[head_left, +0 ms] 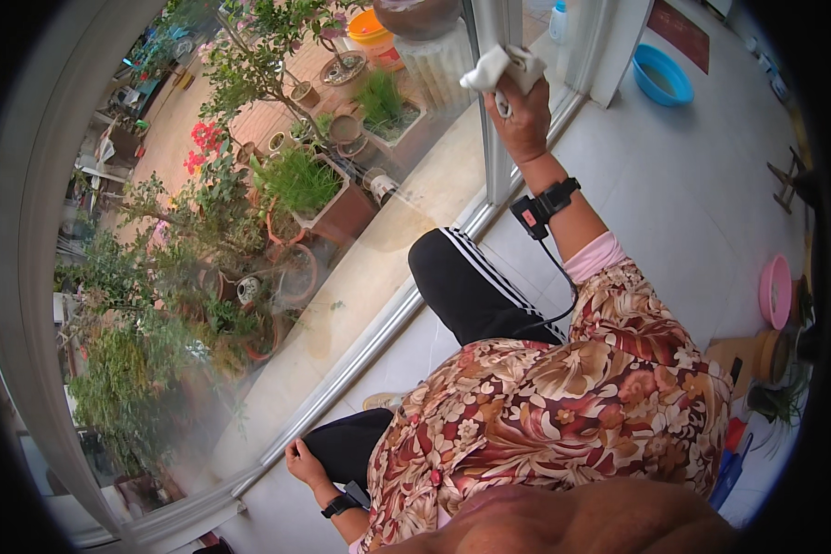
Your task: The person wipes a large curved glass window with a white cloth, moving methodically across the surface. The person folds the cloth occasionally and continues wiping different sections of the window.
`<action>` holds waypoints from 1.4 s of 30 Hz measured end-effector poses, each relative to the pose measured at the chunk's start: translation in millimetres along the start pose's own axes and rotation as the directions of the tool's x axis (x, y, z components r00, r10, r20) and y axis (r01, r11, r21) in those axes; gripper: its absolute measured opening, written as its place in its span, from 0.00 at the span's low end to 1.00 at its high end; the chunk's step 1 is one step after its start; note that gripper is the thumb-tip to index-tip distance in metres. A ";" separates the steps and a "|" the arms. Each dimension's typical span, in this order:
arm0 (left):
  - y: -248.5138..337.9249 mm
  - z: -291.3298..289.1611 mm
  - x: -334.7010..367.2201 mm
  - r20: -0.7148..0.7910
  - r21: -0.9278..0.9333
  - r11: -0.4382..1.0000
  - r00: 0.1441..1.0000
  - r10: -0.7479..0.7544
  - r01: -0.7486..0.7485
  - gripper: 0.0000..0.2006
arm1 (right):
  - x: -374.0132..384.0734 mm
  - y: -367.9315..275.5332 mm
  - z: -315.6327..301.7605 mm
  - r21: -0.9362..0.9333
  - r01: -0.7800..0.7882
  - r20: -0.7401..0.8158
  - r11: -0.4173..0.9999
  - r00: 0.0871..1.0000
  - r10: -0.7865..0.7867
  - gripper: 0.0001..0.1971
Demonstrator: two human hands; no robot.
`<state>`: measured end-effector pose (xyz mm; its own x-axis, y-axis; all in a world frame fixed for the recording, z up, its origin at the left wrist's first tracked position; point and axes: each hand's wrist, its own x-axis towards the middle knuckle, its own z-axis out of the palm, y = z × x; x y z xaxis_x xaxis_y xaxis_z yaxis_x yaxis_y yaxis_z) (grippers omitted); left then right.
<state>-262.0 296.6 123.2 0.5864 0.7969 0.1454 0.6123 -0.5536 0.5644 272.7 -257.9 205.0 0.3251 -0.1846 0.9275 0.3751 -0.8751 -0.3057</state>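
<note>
My right hand (pixel 523 120) is raised at the upper middle and closed around a crumpled white cloth (pixel 505 65). The cloth is beside the upright metal frame (pixel 496 157) of a glass sliding door, and I cannot tell whether it touches the frame. Low on the left, my left hand (pixel 306 463) rests by my bent knee, near the door's bottom track (pixel 342 380). Its fingers look curled together, with nothing visible in them. Each wrist wears a black strap, and a cable runs from the right one.
Through the glass pane (pixel 240 406) stand potted plants, a brick-coloured planter (pixel 342 214) and an orange bucket (pixel 371 35). On the tiled floor (pixel 656 203) indoors are a blue basin (pixel 661 76), a pink basin (pixel 775 292) and a dark red mat (pixel 679 35).
</note>
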 end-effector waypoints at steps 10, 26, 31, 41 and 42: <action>2.8 0.3 1.7 -0.016 0.019 1.000 1.000 -0.007 0.008 0.12 | -167.9 40.2 11.2 -0.146 -0.188 0.302 0.971 0.927 0.225 0.22; 76.6 42.6 -0.5 0.128 0.496 0.797 0.937 0.324 -0.344 0.08 | -165.0 4.1 26.0 0.263 -0.748 0.423 0.610 0.657 0.623 0.20; 85.0 91.7 0.9 0.319 0.224 0.945 0.934 0.159 -0.237 0.10 | -94.6 -22.9 11.3 0.463 -0.665 0.481 0.585 0.744 0.464 0.19; 78.8 217.7 -65.7 0.999 0.042 0.981 -0.036 -0.036 0.191 0.24 | -67.3 -131.8 -14.5 0.695 -0.542 0.572 0.472 0.815 0.095 0.22; 76.7 225.6 -74.1 0.994 0.046 0.971 -0.110 -0.021 0.233 0.25 | -75.2 -154.4 -19.6 0.720 -0.626 0.651 0.298 0.759 0.020 0.22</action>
<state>-138.8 140.5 -27.6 0.4499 -0.3161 -0.8352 0.7558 -0.3635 0.5447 173.4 -117.7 186.7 0.8195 0.1333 0.5574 0.5337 0.1767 -0.8270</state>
